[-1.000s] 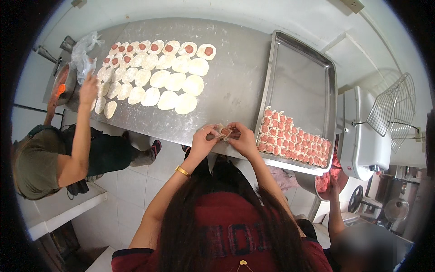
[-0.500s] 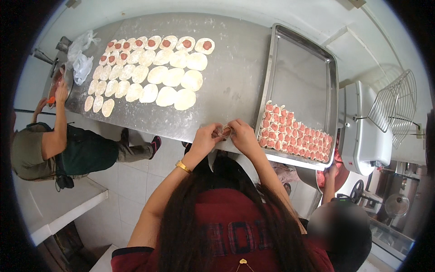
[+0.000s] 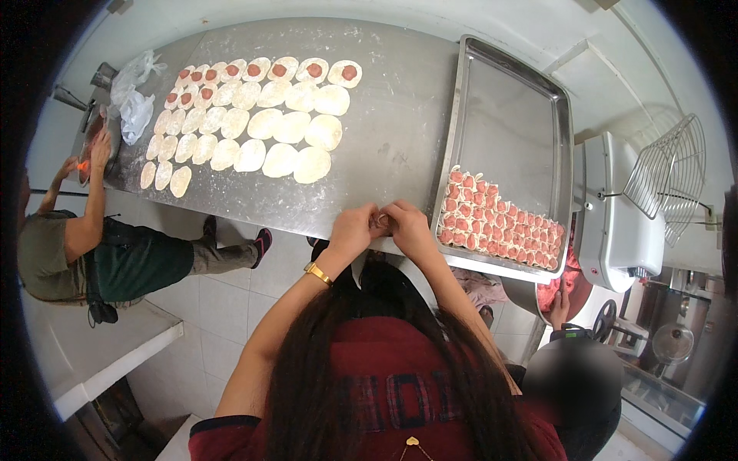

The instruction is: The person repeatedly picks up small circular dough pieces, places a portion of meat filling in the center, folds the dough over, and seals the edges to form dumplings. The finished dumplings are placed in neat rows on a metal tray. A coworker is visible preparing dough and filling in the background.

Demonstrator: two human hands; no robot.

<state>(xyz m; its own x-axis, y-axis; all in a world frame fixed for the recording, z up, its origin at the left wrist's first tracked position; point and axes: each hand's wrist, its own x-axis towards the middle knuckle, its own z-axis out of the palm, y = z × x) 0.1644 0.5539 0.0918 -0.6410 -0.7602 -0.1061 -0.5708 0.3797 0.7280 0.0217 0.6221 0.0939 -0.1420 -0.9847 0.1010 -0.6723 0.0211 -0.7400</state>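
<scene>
At the front edge of the steel table [image 3: 392, 92], my left hand [image 3: 352, 229] and my right hand [image 3: 405, 223] meet, fingers closed on one meat-filled dumpling [image 3: 380, 221]. The fingers cover most of it. To the left lie rows of round dough wrappers [image 3: 265, 124], dusted with flour. Pink-brown meat filling [image 3: 314, 70] sits on those of the far row and on a few in the row behind it. Right of my hands, a deep metal tray [image 3: 452, 127] holds packed rows of open-topped dumplings [image 3: 492, 217] in its near part.
On the left, a co-worker in a dark green apron [image 3: 150, 257] works over a bowl [image 3: 96, 138], beside a white plastic bag [image 3: 137, 115]. At lower right another person's hand [image 3: 560, 307] reaches into a large bowl of red meat [image 3: 580, 296]. A white machine [image 3: 619, 219] stands right of the tray.
My fingers have drawn closer together around the dumpling, which shows less now. The co-worker on the left has shifted slightly, and the other person's hand at lower right has moved in the meat bowl.
</scene>
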